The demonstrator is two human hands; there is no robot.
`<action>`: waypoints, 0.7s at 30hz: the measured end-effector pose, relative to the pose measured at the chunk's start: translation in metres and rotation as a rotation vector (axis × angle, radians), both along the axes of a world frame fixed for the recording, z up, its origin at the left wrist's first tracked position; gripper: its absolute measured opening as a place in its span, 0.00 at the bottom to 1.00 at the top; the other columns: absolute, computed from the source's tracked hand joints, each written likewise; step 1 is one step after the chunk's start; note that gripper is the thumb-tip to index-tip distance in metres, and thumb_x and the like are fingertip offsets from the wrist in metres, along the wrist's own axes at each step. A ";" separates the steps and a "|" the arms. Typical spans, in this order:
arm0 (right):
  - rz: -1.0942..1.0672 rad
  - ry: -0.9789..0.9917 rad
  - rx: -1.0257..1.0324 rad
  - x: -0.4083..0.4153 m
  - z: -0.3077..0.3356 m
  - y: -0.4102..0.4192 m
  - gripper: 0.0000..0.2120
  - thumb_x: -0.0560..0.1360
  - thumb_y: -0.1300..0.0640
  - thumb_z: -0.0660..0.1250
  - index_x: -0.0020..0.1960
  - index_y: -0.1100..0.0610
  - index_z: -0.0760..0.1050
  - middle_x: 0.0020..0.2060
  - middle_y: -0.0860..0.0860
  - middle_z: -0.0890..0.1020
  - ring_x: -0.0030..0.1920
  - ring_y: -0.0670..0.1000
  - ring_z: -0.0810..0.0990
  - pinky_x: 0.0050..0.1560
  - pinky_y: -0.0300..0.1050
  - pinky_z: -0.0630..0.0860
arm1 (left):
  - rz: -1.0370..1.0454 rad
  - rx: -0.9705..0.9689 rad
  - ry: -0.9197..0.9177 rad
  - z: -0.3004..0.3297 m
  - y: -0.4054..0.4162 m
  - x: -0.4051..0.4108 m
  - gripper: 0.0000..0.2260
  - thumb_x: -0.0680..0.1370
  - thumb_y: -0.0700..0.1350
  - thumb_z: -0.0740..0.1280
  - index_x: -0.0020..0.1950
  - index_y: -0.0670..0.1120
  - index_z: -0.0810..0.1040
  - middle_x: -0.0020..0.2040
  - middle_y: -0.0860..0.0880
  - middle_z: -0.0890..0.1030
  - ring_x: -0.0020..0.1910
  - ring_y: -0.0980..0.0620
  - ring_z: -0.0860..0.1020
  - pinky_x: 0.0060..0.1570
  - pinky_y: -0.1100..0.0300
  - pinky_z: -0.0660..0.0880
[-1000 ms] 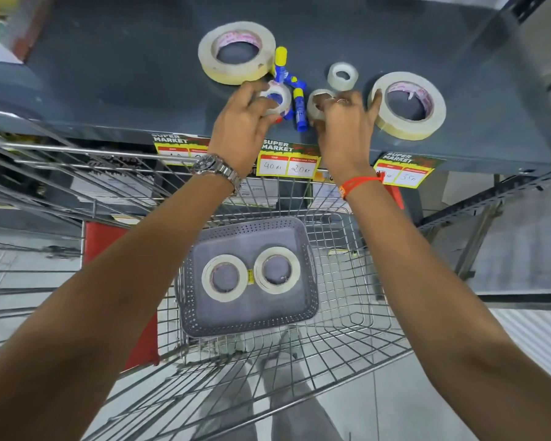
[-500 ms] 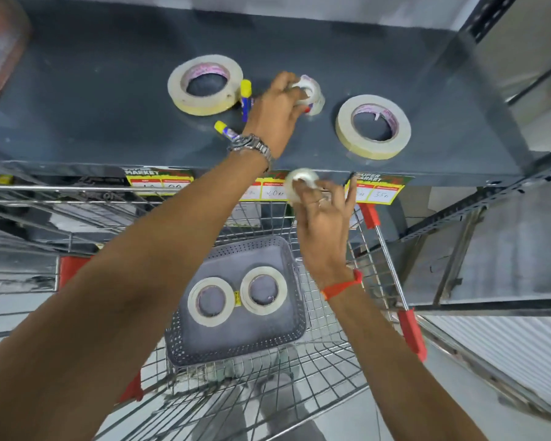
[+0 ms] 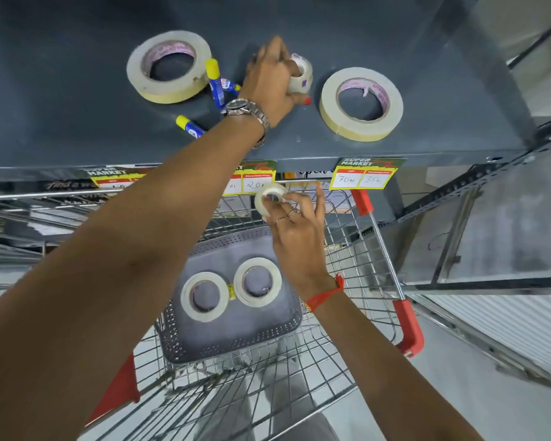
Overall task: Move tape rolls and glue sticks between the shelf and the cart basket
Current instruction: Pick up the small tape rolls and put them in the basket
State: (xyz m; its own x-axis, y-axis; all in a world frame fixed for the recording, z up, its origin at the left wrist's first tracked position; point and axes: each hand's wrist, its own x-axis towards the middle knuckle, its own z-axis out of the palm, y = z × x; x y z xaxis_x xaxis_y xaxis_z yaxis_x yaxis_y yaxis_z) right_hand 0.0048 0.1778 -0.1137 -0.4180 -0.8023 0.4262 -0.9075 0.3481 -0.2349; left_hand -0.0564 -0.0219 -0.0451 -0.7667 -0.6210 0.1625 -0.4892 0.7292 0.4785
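Note:
My left hand (image 3: 269, 81) rests on the dark shelf (image 3: 77, 128), closed on small clear tape rolls (image 3: 301, 74). My right hand (image 3: 295, 230) holds another small clear tape roll (image 3: 269, 197) in its fingertips, in the air above the cart's far rim. Two large cream tape rolls lie on the shelf, one on the left (image 3: 169, 66) and one on the right (image 3: 361, 103). Blue glue sticks with yellow caps lie by my left wrist, one (image 3: 215, 82) beside the left roll, one (image 3: 188, 125) nearer the shelf edge. In the grey basket (image 3: 236, 342) lie two cream tape rolls (image 3: 204, 296) (image 3: 257, 281).
The wire shopping cart (image 3: 341, 249) with red corner guards (image 3: 409, 326) stands against the shelf front. Yellow price labels (image 3: 363, 176) hang along the shelf edge. A metal rack upright (image 3: 477, 186) stands on the right.
My right hand has drawn back off the shelf with a small tape roll to above the cart. My left hand has slid right along the shelf onto the other small rolls.

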 end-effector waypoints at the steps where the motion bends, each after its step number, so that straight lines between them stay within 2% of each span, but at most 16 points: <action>1: 0.005 -0.008 0.005 0.001 -0.001 -0.001 0.23 0.61 0.66 0.78 0.56 0.59 0.78 0.42 0.53 0.86 0.53 0.52 0.70 0.63 0.71 0.63 | -0.007 -0.041 0.010 -0.001 -0.001 -0.001 0.19 0.70 0.51 0.71 0.56 0.41 0.76 0.63 0.40 0.70 0.62 0.42 0.68 0.63 0.52 0.68; 4: 0.022 -0.026 0.029 0.002 -0.005 -0.002 0.22 0.64 0.65 0.76 0.57 0.59 0.78 0.44 0.52 0.86 0.53 0.51 0.68 0.64 0.71 0.64 | 0.013 -0.136 0.006 -0.003 -0.002 -0.003 0.15 0.74 0.50 0.66 0.56 0.41 0.76 0.64 0.40 0.70 0.64 0.44 0.66 0.63 0.53 0.67; 7: 0.028 -0.036 0.042 0.002 -0.009 -0.001 0.22 0.64 0.66 0.76 0.57 0.59 0.77 0.44 0.52 0.86 0.54 0.51 0.69 0.64 0.71 0.64 | -0.005 -0.174 -0.005 0.003 0.006 -0.002 0.17 0.74 0.47 0.67 0.58 0.39 0.75 0.65 0.41 0.68 0.65 0.43 0.65 0.64 0.52 0.66; 9: 0.032 -0.032 0.032 0.004 -0.010 0.001 0.21 0.64 0.65 0.76 0.56 0.60 0.78 0.44 0.52 0.86 0.53 0.51 0.69 0.64 0.70 0.64 | -0.020 -0.174 0.030 0.012 0.016 0.005 0.16 0.74 0.48 0.67 0.58 0.41 0.76 0.67 0.43 0.68 0.65 0.43 0.65 0.66 0.52 0.64; 11: 0.046 -0.037 0.018 0.006 -0.014 0.004 0.21 0.64 0.65 0.76 0.55 0.60 0.78 0.43 0.53 0.86 0.52 0.51 0.69 0.66 0.68 0.63 | -0.050 -0.206 0.097 0.020 0.031 0.024 0.15 0.73 0.50 0.66 0.57 0.44 0.77 0.67 0.44 0.69 0.66 0.43 0.67 0.64 0.53 0.64; 14: 0.068 -0.041 0.057 0.010 -0.027 0.010 0.21 0.64 0.66 0.75 0.55 0.59 0.78 0.44 0.53 0.85 0.53 0.52 0.69 0.67 0.63 0.58 | -0.076 -0.298 0.320 0.011 0.057 0.071 0.12 0.72 0.51 0.67 0.50 0.44 0.80 0.62 0.43 0.77 0.59 0.42 0.75 0.59 0.53 0.69; 17: 0.108 -0.020 0.132 0.018 -0.048 0.016 0.20 0.63 0.66 0.74 0.54 0.58 0.79 0.44 0.51 0.85 0.53 0.52 0.70 0.66 0.62 0.66 | -0.060 -0.227 0.454 -0.032 0.089 0.135 0.09 0.74 0.47 0.68 0.48 0.42 0.80 0.58 0.40 0.79 0.56 0.43 0.75 0.55 0.55 0.71; 19: 0.151 -0.064 0.194 0.027 -0.063 0.021 0.20 0.62 0.66 0.75 0.52 0.57 0.79 0.44 0.51 0.85 0.53 0.54 0.74 0.65 0.62 0.67 | -0.043 -0.156 0.376 -0.074 0.109 0.177 0.08 0.74 0.45 0.69 0.49 0.41 0.79 0.57 0.37 0.79 0.55 0.44 0.74 0.53 0.54 0.73; 21: 0.217 -0.110 0.331 0.038 -0.081 0.025 0.18 0.61 0.65 0.75 0.50 0.58 0.79 0.41 0.53 0.85 0.50 0.57 0.78 0.63 0.61 0.71 | -0.022 -0.044 0.184 -0.122 0.128 0.215 0.10 0.74 0.47 0.68 0.49 0.41 0.78 0.56 0.36 0.80 0.52 0.41 0.77 0.49 0.53 0.77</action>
